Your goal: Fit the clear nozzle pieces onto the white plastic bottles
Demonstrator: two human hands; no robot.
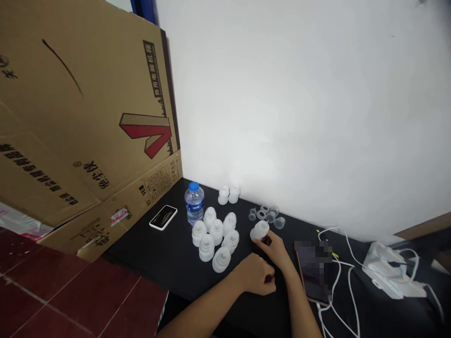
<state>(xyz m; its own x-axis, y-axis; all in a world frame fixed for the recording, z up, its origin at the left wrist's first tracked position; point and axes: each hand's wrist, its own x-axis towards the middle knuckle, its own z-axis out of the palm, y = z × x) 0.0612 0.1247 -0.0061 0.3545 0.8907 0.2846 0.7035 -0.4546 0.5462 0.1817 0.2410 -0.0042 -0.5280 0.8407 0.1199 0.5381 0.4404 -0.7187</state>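
My right hand (273, 249) has its fingers and thumb around the lower side of a small white translucent plastic bottle (260, 229), which tilts on the black table. Just in front of it my left hand (256, 274) rests in a loose fist. No object shows in its curled fingers, which are partly hidden. To the left stands a cluster of several similar white bottles (217, 231), with open-looking ringed tops. Small clear plastic cups (279, 222) and rings (261, 214) lie beyond my right hand.
A water bottle (194, 204) with a blue cap stands behind the cluster, beside a white-edged device (163, 217). Two white pieces (228, 195) sit by the wall. A phone (312, 272), white cables (348, 277) and a white box-like item (387, 270) occupy the right. A large carton (88, 103) borders the left.
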